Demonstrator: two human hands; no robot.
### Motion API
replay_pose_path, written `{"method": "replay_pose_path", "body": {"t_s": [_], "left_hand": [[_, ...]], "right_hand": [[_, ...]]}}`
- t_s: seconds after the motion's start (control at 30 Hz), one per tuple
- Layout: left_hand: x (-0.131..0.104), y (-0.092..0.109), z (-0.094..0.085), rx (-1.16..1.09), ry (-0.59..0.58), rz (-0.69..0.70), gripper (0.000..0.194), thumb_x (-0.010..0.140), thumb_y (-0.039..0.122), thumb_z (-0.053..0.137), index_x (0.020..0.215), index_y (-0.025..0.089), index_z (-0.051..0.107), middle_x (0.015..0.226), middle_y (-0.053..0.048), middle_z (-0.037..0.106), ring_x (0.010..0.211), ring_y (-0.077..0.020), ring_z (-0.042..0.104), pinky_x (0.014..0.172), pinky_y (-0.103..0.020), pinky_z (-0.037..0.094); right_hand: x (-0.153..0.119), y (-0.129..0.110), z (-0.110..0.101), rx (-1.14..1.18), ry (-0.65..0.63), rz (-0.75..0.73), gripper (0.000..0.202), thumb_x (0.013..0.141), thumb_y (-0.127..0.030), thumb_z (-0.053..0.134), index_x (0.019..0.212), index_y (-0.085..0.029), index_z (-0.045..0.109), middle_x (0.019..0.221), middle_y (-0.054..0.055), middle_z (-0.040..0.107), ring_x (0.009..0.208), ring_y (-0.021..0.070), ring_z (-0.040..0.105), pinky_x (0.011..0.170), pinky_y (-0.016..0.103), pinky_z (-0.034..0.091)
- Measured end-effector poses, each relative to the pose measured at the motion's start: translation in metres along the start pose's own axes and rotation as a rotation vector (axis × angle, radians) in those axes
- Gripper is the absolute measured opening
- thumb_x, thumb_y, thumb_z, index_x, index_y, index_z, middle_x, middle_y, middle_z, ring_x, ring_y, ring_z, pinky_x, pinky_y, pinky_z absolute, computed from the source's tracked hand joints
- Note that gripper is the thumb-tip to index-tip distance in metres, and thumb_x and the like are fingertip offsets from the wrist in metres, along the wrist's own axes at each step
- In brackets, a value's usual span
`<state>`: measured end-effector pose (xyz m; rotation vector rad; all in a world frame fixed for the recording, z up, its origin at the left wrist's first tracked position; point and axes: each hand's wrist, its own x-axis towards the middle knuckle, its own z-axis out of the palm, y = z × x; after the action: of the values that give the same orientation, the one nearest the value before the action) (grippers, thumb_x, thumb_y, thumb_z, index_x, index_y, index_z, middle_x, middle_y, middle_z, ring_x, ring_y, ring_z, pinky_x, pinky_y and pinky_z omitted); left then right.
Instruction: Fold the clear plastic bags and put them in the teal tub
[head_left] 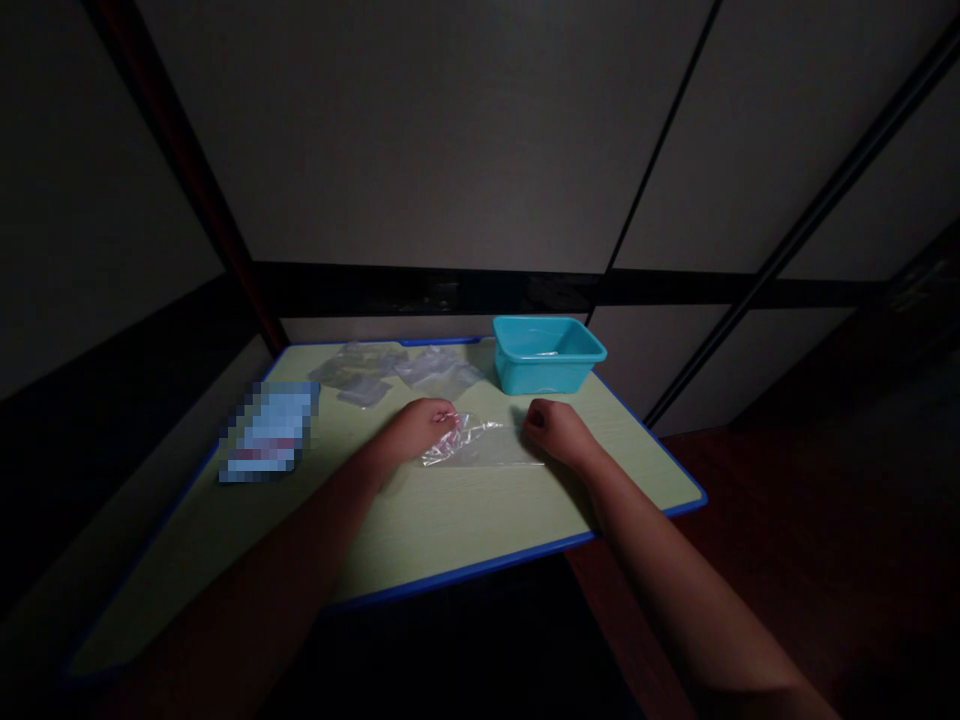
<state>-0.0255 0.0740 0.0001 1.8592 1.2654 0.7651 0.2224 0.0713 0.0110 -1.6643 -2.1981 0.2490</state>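
Observation:
A clear plastic bag (pixel 480 445) lies on the pale table (pixel 465 520) in front of me, crinkled and shiny at its left part and flatter toward the right. My left hand (pixel 427 425) is closed on the bag's left end, fingers pinched together. At the bag's right end is my right hand (pixel 553 428), its fingers curled closed; what they hold, if anything, is too dark and small to make out.
A turquoise basket (pixel 547 375) stands at the back right of the table, something pale inside. Several clear plastic bags (pixel 364 370) lie at the back left. A blurred light-blue item (pixel 271 430) rests near the left edge. Cabinet panels rise behind.

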Motion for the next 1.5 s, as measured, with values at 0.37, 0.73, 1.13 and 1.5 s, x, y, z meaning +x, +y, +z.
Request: {"method": "replay_pose_path", "body": {"t_s": [0.37,0.73,1.13,1.5], "left_hand": [[0.0,0.002,0.003,0.06,0.015,-0.012,0.022,0.074,0.036,0.05,0.068,0.016,0.055,0.062,-0.002,0.058,0.058,-0.0153,0.054,0.052,-0.023,0.037],[0.002,0.001,0.004,0.136,0.04,-0.011,0.022,0.076,0.035,0.049,0.067,0.016,0.056,0.061,0.0,0.056,0.058,-0.0146,0.053,0.05,-0.022,0.034],[0.001,0.007,0.003,0.179,0.062,-0.001,0.024,0.076,0.037,0.047,0.063,0.017,0.053,0.057,0.001,0.049,0.056,-0.0137,0.048,0.05,-0.022,0.03],[0.001,0.01,0.003,0.216,0.082,-0.007,0.024,0.077,0.033,0.046,0.059,0.018,0.049,0.055,0.002,0.047,0.055,-0.0135,0.046,0.051,-0.023,0.028]], "right_hand": [[-0.002,-0.007,0.0,-0.129,-0.004,0.001,0.006,0.076,-0.017,0.053,0.07,-0.018,0.055,0.067,0.005,0.062,0.057,0.0136,0.046,0.052,0.025,0.023],[-0.008,-0.011,-0.001,-0.209,0.003,-0.071,0.021,0.078,-0.019,0.053,0.099,-0.02,0.054,0.099,0.006,0.058,0.075,0.0144,0.056,0.058,0.023,0.032],[-0.01,-0.017,-0.002,-0.353,-0.024,-0.126,0.023,0.085,-0.017,0.044,0.105,-0.02,0.052,0.103,0.007,0.058,0.086,0.0181,0.056,0.065,0.025,0.035],[-0.01,-0.017,-0.002,-0.304,-0.026,-0.159,0.019,0.086,-0.033,0.048,0.097,-0.019,0.055,0.098,0.007,0.059,0.083,0.0173,0.056,0.066,0.024,0.036]]}}
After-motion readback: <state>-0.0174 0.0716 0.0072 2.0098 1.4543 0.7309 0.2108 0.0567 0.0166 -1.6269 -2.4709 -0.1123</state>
